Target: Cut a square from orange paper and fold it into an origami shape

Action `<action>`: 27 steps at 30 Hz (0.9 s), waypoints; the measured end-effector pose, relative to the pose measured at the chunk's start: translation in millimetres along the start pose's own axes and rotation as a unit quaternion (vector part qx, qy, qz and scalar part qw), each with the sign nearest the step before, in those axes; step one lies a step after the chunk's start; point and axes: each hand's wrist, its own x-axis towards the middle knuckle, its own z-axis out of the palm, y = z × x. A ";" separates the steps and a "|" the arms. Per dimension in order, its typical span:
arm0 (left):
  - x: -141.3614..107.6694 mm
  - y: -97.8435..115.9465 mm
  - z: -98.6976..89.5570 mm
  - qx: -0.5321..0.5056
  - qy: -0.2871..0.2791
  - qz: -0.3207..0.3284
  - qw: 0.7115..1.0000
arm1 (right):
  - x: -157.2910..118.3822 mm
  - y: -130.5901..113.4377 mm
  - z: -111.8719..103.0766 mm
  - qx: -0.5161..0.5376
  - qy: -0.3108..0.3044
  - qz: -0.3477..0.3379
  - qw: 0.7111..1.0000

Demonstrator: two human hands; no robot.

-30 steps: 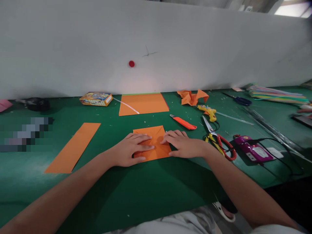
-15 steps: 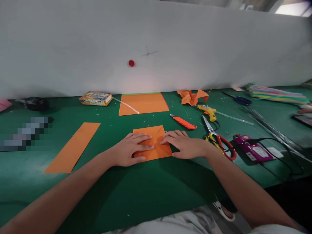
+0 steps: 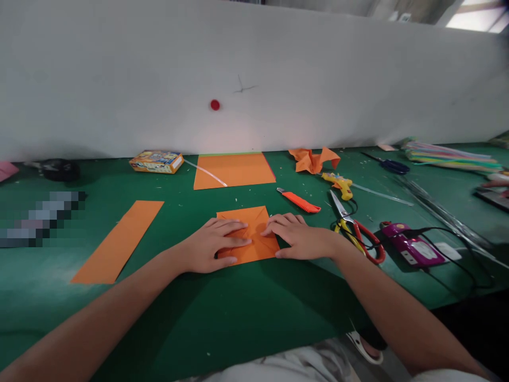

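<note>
Folded orange paper (image 3: 247, 233), seemingly pressed beneath flat hands (image 3: 254, 241).

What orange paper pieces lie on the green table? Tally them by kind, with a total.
Folded square under both hands: 1
Long strip: 1
Flat sheet near the wall: 1
Crumpled piece: 1
Total: 4
</note>
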 end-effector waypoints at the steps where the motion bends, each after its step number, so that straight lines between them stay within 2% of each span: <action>1: 0.1 0.0 0.0 0.001 0.000 0.000 1.000 | 0.1 0.3 0.3 0.002 -0.001 0.000 1.000; 10: -0.6 -2.1 -2.1 -0.021 -0.010 0.003 1.000 | -0.1 0.5 -0.6 0.002 -0.003 0.003 1.000; 21: -2.1 -5.4 -8.7 -0.031 -0.052 0.019 0.998 | -0.2 0.8 -0.6 0.002 -0.007 0.007 1.000; 27: -0.8 -5.8 -6.6 -0.034 -0.041 0.018 0.998 | -0.1 -0.9 -1.5 0.004 -0.008 0.010 1.000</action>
